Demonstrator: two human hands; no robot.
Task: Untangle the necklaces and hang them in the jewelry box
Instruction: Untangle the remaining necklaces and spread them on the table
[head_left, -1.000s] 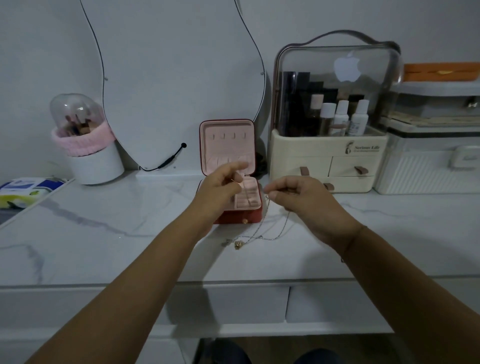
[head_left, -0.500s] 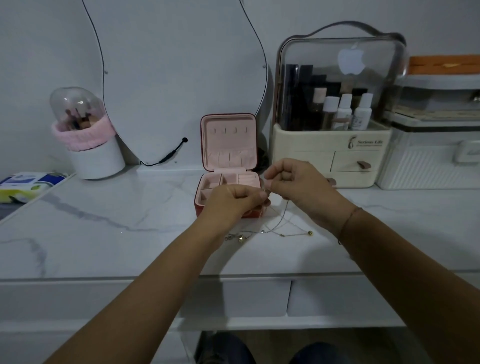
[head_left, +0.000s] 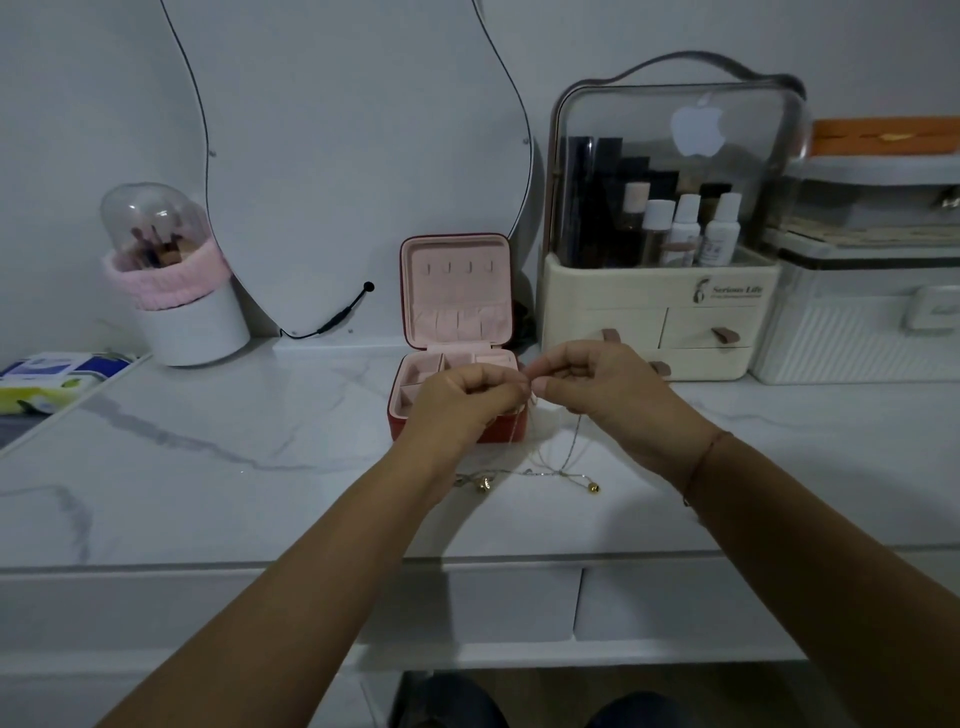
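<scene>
A small red jewelry box (head_left: 457, 291) stands open on the marble top, its pink lid upright with a row of hooks. My left hand (head_left: 467, 400) and my right hand (head_left: 597, 389) meet just in front of the box, fingertips pinched together on thin necklace chains (head_left: 566, 457). The chains hang down from my fingers to the tabletop. Their tangled lower ends lie there with small gold pendants (head_left: 592, 488) at either side. My left hand hides part of the box's tray.
A curved mirror (head_left: 337, 156) leans behind the box. A cream cosmetics organizer (head_left: 660, 312) with a clear dome stands to the right, a white case (head_left: 857, 322) beside it. At the left are a brush holder (head_left: 176, 291) and a tissue pack (head_left: 47, 379).
My left hand dropped from the box lid and came to meet my right hand. Both now pinch the chains close together. A pendant slid out to the right on the tabletop.
</scene>
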